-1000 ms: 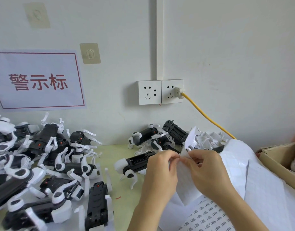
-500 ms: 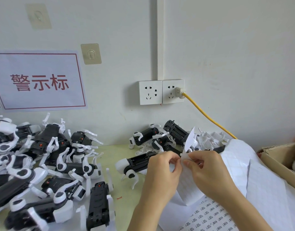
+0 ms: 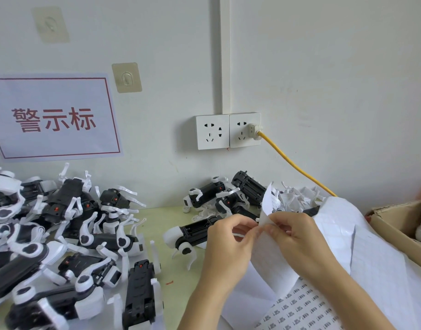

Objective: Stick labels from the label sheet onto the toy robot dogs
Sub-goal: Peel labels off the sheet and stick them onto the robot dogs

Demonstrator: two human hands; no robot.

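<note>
Label sheet (image 3: 269, 256) pinched between both hands, left (image 3: 228, 246) and right (image 3: 297, 239), fingertips together.

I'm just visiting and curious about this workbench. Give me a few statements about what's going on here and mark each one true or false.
1. Both hands pinch the label sheet at its upper edge. True: the left hand and the right hand meet on it.
2. The yellow cable runs from the left wall socket. False: its plug sits in the right socket.
3. A big pile of toy robot dogs lies at the left of the table. True.
4. The cardboard box stands at the far left. False: it is at the right edge.
5. The wall sign has blue characters. False: they are red.
</note>
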